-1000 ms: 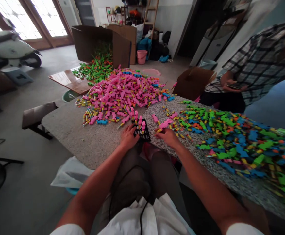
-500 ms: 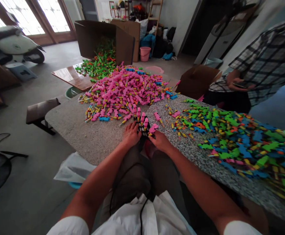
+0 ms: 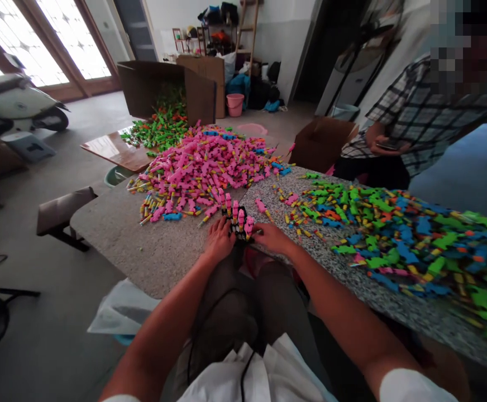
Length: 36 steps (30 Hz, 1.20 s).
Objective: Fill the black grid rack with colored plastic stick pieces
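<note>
A small black rack (image 3: 240, 234) with round holes sits at the table's front edge, and several pink plastic figures (image 3: 235, 210) with yellow lower parts stand up in it in a row. My left hand (image 3: 219, 240) is closed on the rack's left side, its fingers over the edge. On the other side, my right hand (image 3: 273, 239) has its fingertips pinched at the rightmost pink figure (image 3: 249, 225); their exact contact is too small to see clearly. One loose pink figure (image 3: 261, 205) lies just behind the right hand.
A big heap of pink figures (image 3: 201, 162) covers the table's far side. Green, blue and orange figures (image 3: 406, 234) spread over the right. Behind stands a cardboard box (image 3: 143, 89) spilling green pieces. A person in a checked shirt (image 3: 419, 117) sits at the right, holding a phone.
The rightmost pink figure, tilted to the right before, now stands more upright in line with the others. My right hand has shifted slightly against the rack. The whole view has tilted up a little.
</note>
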Available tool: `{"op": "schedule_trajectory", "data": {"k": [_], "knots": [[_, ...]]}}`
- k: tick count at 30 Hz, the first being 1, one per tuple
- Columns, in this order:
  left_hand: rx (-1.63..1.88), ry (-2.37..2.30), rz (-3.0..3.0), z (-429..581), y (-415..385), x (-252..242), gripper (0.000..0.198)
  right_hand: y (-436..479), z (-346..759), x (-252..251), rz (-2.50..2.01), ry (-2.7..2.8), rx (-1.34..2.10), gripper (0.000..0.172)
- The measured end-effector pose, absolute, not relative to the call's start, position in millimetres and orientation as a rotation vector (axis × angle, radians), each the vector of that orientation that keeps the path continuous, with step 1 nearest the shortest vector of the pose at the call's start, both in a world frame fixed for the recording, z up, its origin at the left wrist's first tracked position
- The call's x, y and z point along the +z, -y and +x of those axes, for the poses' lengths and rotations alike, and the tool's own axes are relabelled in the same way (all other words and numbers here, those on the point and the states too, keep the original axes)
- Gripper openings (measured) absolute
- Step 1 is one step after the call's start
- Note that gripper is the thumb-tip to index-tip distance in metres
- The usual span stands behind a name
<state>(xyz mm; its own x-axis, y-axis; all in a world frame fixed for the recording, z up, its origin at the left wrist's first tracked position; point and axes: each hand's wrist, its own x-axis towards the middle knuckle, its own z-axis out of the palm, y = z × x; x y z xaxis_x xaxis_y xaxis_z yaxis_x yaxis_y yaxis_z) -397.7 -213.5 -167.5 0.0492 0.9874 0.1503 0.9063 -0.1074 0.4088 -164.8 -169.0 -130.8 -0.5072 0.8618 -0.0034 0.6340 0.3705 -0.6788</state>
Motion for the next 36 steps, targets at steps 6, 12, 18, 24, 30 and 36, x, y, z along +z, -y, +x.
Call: {"op": "schedule_trajectory", "data": {"k": [6,12,18,24,30,36], "knots": [[0.566,-1.911,2.119,-401.9,213.5,-166.8,0.058,130.9,-128.9,-134.7,-1.886,2.028,0.256,0.028],[0.57,-1.888,2.207,-404.1,209.0,-168.1,0.055,145.9,-139.7,-139.4,-1.706,2.301,0.292,0.029],[0.464,-1.707,2.403,-404.2,201.8,-171.4,0.048,118.6,-78.5,-123.5,-1.993,2.002,0.182,0.033],[0.452,-1.577,2.531,-391.7,194.9,-169.8,0.044,108.3,-4.3,-120.2,-2.352,1.836,0.067,0.035],[0.489,-1.429,2.609,-370.6,190.0,-167.7,0.038,117.2,-0.2,-122.2,-1.921,2.196,0.173,0.041],[0.487,-1.411,2.587,-361.7,189.9,-169.3,0.035,123.0,3.2,-123.4,-2.138,2.117,0.198,0.037]]}}
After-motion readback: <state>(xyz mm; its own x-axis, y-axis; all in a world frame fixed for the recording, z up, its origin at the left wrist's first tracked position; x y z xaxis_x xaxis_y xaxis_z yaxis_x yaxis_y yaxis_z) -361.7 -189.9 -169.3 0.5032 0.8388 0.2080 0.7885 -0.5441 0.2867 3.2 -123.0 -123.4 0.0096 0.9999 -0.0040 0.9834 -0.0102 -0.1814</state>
